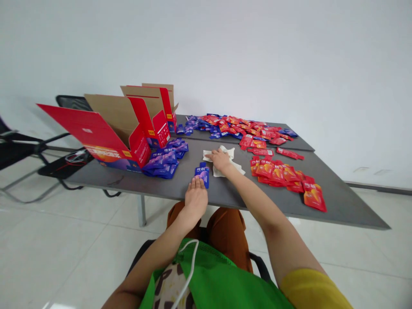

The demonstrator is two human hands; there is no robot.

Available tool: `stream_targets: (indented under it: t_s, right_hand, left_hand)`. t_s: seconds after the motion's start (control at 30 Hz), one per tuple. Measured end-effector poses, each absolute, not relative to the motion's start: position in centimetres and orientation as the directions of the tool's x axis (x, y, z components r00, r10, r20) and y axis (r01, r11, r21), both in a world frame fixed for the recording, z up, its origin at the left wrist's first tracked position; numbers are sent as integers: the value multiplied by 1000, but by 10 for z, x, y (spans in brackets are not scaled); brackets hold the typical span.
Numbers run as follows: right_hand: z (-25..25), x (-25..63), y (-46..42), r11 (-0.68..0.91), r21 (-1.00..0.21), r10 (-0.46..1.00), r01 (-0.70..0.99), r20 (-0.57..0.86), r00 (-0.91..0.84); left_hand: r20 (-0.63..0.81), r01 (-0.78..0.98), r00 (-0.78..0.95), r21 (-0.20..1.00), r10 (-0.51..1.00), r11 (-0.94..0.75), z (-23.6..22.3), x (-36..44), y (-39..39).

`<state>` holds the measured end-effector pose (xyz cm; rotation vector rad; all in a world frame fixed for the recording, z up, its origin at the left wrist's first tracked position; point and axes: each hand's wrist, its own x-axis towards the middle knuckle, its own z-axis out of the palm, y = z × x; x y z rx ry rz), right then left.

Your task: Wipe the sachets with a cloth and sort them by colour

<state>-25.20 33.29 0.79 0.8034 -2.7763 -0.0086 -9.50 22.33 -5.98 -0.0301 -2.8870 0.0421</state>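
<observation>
My left hand [197, 195] rests at the table's front edge, its fingers flat and stretched out over the lower part of a blue pouch [202, 171] with a narrow spout end pointing away from me. To its right, my right hand [220, 159] is on a crumpled white cloth [237, 166], fingers bent onto it; the cloth sticks out on both sides, and part of it is hidden under the palm. Left of the hands lies a stack of blue pouches [163, 161]. On the right, red pouches [278, 172] overlap in a row.
Three open red-and-blue cartons [112, 148] line the table's left side, flaps up. A mixed heap of red and blue pouches [234, 125] covers the back of the grey table [341, 193]. A black chair [61, 165] with a coiled cable stands at left.
</observation>
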Motion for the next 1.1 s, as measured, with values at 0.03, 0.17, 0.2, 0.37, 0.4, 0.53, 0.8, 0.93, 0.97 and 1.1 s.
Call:
stream_targets:
  t_s: [0.03, 0.17, 0.2, 0.37, 0.4, 0.53, 0.8, 0.93, 0.97, 1.1]
  right_hand:
    - [11, -255, 338, 819, 62, -563, -570, 278, -778]
    - [17, -245, 356, 545, -46, -725, -837, 476, -498]
    - [16, -238, 358, 452, -75, -746, -889, 515, -422]
    - [-7, -195, 355, 194, -76, -881, -978, 425, -208]
    - [-12, -191, 353, 225, -78, -885, -971, 400, -237]
    - [-21, -202, 347, 323, -60, -874, -945, 364, -322]
    - [-16, -279, 335, 582, 20, -773, -813, 323, -545]
    - [-3, -297, 337, 598, -30, -763, -801, 286, -580]
    - [0, -297, 339, 593, -57, -754, -803, 310, -579]
    - [8, -278, 359, 538, -216, -618, -815, 556, -556]
  left_hand:
    - [267, 7, -964, -48, 19, 999, -59, -93, 226]
    - [291, -50, -957, -119, -14, 992, -53, -89, 240]
    - [287, -68, -958, -138, -26, 988, -50, -89, 243]
    - [216, -53, -976, -124, -25, 991, -38, -91, 256]
    - [195, -39, -981, -105, -18, 994, -36, -91, 256]
    - [166, 19, -986, -75, 31, 997, -25, -87, 248]
    - [140, 211, -972, 150, 190, 966, 13, -93, 224]
    - [148, 114, -985, 159, 90, 981, 12, -106, 224]
    - [146, 62, -989, 173, 37, 983, 10, -108, 226]
    - [117, -146, -975, 296, -188, 944, 2, -106, 229]
